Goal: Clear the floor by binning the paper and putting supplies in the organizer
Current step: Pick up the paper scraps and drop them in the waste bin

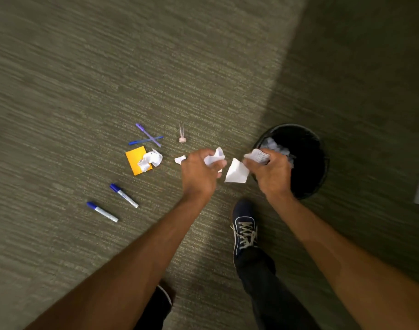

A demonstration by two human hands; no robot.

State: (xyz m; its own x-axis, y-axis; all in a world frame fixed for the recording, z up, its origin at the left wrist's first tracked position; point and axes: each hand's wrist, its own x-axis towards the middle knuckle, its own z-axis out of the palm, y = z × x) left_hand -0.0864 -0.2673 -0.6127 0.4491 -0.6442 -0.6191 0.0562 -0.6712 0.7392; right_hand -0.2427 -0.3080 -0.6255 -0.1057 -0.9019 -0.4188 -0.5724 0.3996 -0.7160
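Here, the grey-green striped carpet floor (84, 67) fills the view, with a darker shadow on its right part. The round black mesh waste bin (308, 163) stands at the right and already has pale crumpled paper (274, 145) inside, near its left wall. A dark blue laced sneaker (243, 225) is planted just below the bin.

The right hand (270, 172) is closed around a crumpled printed paper (257, 156) at the bin's left rim. The left hand (199, 172) is clenched on a white crumpled paper wad (214, 158). Between both hands lies a flat white paper sheet (236, 171); whether a hand touches it, I cannot tell.

To the left, a square orange sticky-note pad (133, 160) lies with another crumpled white paper ball (151, 159) partly on it. Two blue-capped silver markers (124, 195) lie apart at lower left. Two thin blue pens (147, 136) are crossed above the pad. A small white scrap (180, 159) sits just beside the left hand, and a small pinkish clip-like thing (181, 134) lies above it, too blurred to name.
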